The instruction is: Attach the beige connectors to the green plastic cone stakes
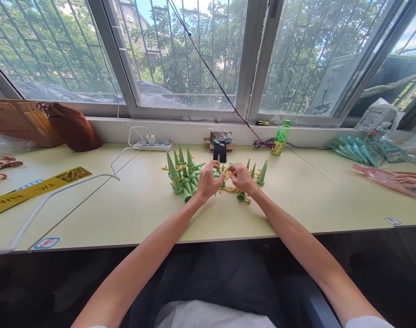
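My left hand (209, 181) is over the middle of the table, its thumb and fingers curled together against green plastic that they mostly hide. Facing it, my right hand (242, 177) pinches a small green part at its fingertips. Behind the left hand a green pointed spike (219, 158) sticks up, its lower part covered. To the left stand several green plastic cone spikes (174, 175), and hollow green pieces (187, 193) lie beside them. A few more spikes (262, 174) are right of my right hand. Small yellow valve-like parts (226, 189) and a short green cap (241, 197) lie below the hands.
Behind the pile lie a black phone (220, 152) and a small open carton (225, 139). A green drink bottle (281, 138), a power strip (155, 145) and a brown pouch (73, 127) line the window side. A white cable (68, 184) and yellow strip (33, 191) are left; teal packets (360, 150) right.
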`<state>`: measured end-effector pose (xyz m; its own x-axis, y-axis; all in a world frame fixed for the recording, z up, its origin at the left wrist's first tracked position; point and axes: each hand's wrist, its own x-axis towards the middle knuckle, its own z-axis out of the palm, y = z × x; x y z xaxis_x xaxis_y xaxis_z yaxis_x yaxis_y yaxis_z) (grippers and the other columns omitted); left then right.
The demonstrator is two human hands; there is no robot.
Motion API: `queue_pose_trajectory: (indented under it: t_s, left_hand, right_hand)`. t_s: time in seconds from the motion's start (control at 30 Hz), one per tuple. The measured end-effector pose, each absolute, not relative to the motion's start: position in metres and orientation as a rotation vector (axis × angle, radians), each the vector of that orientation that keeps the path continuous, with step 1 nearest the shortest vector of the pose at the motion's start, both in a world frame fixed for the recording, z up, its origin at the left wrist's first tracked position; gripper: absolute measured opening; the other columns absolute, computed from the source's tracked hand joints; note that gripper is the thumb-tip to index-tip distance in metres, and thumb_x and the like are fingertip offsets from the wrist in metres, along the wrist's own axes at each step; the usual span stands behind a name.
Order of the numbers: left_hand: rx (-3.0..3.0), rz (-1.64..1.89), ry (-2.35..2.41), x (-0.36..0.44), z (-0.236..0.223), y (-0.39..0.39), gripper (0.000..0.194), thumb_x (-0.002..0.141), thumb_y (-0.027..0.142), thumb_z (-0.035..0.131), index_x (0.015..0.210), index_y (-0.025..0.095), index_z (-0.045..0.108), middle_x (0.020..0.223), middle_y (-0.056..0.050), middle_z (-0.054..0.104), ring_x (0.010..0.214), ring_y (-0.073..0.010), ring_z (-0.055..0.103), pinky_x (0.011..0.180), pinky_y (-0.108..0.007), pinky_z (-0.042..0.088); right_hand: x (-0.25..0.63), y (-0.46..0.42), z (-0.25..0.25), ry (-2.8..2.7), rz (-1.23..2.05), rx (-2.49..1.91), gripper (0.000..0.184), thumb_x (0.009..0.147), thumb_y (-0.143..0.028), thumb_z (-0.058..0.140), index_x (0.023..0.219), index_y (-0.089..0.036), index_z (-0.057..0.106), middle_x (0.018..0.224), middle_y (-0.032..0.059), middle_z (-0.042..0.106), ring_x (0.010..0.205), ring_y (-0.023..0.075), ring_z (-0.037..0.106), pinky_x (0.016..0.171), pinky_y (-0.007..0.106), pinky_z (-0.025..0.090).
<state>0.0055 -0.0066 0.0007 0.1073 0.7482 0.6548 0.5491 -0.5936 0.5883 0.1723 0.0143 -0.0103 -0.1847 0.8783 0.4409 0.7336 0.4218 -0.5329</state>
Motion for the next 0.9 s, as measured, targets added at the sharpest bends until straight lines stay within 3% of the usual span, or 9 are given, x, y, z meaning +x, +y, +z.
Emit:
queue_pose_trajectory:
  t_s: [0.4, 0.67, 0.9]
  left_hand:
    - [2.249, 1.385, 1.258, 0.0049, -0.0067, -0.0003, 0.011, 0.087, 0.026, 0.059, 0.095, 0.018, 0.058, 0.09, -0.005, 0.069, 0.064, -0.0136, 0.059, 0.061, -0.027, 0.044]
    - [2.324, 1.318, 1.252, 0.0047, -0.0072, 0.0001, 0.005, 0.086, 0.023, 0.057, 0.088, 0.018, 0.059, 0.084, -0.004, 0.069, 0.061, -0.0138, 0.057, 0.061, -0.027, 0.043]
    - [2.346, 1.245, 1.27, 0.0047, -0.0095, 0.0019, 0.003, 0.087, 0.019, 0.056, 0.084, 0.019, 0.058, 0.084, -0.004, 0.07, 0.057, -0.0138, 0.055, 0.059, -0.027, 0.04]
  right_hand:
    - [0.1666, 0.0107, -0.0055, -1.875, 0.305, -1.291, 0.019, 0.087, -0.012, 0.047, 0.096, -0.016, 0.063, 0.1, 0.0081, 0.061, 0.084, 0.0169, 0.06, 0.08, 0.03, 0.048]
    - [0.1656, 0.011, -0.006, -1.838, 0.47, -1.264, 0.019, 0.091, -0.016, 0.043, 0.101, -0.015, 0.059, 0.108, 0.0103, 0.062, 0.056, 0.0083, 0.06, 0.065, 0.025, 0.051]
    - [0.1648, 0.0081, -0.0022, -1.819, 0.484, -1.263, 0.016, 0.091, -0.019, 0.046, 0.098, -0.017, 0.06, 0.092, 0.0061, 0.067, 0.061, 0.0107, 0.061, 0.066, 0.024, 0.05]
